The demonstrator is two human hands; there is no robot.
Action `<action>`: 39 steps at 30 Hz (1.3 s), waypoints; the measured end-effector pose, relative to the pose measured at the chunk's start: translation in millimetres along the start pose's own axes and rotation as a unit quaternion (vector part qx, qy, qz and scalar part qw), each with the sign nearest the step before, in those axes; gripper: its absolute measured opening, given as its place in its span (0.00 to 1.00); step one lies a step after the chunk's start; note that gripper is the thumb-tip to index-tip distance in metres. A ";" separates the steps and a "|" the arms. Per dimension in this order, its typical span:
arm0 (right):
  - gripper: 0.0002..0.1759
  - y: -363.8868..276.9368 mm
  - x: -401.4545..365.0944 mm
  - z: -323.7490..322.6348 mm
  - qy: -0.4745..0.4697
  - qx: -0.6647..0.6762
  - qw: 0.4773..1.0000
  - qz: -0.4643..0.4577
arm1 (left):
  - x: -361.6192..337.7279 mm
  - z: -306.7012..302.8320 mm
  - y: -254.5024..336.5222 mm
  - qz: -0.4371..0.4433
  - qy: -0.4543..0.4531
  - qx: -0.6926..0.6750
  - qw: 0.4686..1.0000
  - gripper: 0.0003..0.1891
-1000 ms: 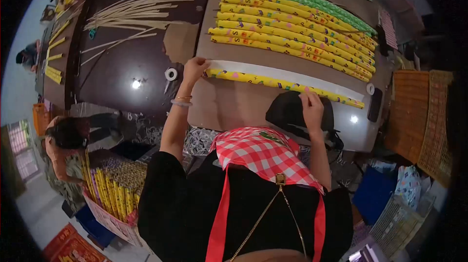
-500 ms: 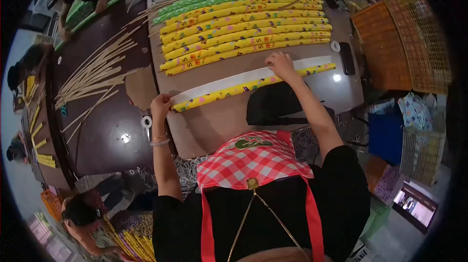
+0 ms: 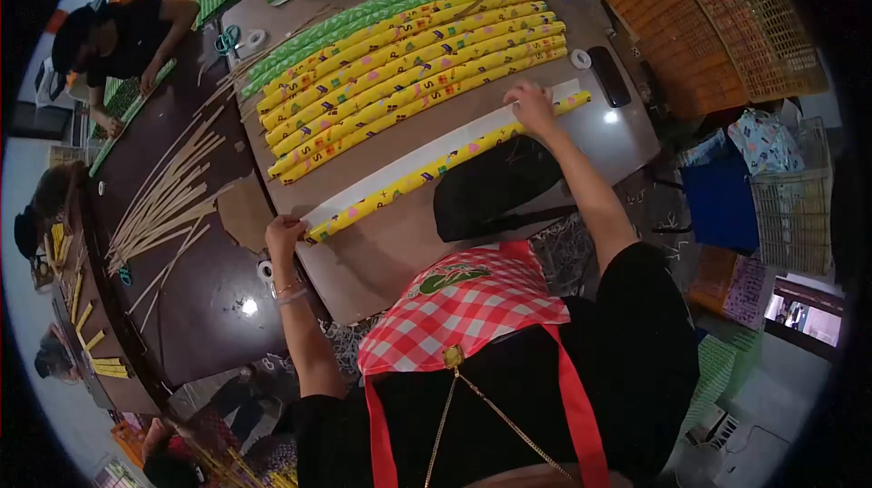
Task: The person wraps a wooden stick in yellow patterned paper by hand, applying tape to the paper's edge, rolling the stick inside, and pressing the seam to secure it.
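Observation:
A partly rolled yellow patterned sheet [image 3: 427, 177] lies across the brown table [image 3: 381, 279], with a white strip [image 3: 400, 161] along its far side. At the left end of this roll, my left hand [image 3: 286, 235] has its fingers pressed together on the sheet's corner. My right hand [image 3: 532, 107] rests near the right end, fingers bent over the white strip; whether it grips anything is hard to make out. Beyond the sheet lie several finished yellow rolls [image 3: 409, 79] and green rolls [image 3: 363, 25]. A black cloth item [image 3: 495, 188] lies just nearer than the roll.
Thin wooden strips [image 3: 173, 197] and a brown cardboard piece [image 3: 243, 213] lie at the left. A tape roll [image 3: 580, 59] and a black phone-like object [image 3: 609, 77] are at the right. Orange baskets [image 3: 677, 43] stand beyond. A co-worker [image 3: 127, 39] handles green material.
The view has turned and shifted, so the table appears more tilted. Both hands remain at about the same places on the sheet. A co-worker's hand now shows at the top.

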State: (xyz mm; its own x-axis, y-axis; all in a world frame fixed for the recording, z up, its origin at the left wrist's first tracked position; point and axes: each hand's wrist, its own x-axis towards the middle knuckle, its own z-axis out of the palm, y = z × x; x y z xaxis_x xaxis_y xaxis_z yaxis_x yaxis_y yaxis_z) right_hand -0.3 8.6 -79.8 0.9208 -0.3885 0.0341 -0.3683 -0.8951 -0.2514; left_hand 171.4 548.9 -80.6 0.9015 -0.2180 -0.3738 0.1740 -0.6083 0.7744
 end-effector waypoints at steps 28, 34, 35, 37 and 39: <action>0.10 -106.1 -6.5 -7.1 -0.190 0.304 0.929 -0.097 | -17.4 31.4 2.9 0.029 0.016 -0.044 0.998 0.17; 0.10 -271.9 -23.1 29.6 -0.230 0.324 0.877 -0.269 | -19.3 40.6 5.2 0.029 0.033 -0.087 0.995 0.16; 0.10 -291.6 -23.1 39.0 -0.228 0.314 0.877 -0.284 | -23.3 39.8 11.5 0.030 0.029 -0.085 0.996 0.15; 0.09 -319.5 -24.2 56.4 -0.230 0.304 0.874 -0.302 | -32.9 37.1 31.6 0.023 0.040 -0.046 0.998 0.15; 0.08 -337.2 -25.3 66.9 -0.164 0.258 0.898 -0.316 | -31.9 38.0 27.1 0.025 0.035 -0.079 0.996 0.15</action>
State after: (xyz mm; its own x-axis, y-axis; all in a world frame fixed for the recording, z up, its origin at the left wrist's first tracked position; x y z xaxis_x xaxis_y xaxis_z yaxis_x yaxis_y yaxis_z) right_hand 109.2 334.9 -60.6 0.9443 0.3230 0.0629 0.2725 -0.6602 -0.6999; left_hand 132.4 510.4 -67.1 0.9354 -0.1879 -0.2995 0.1823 -0.4693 0.8640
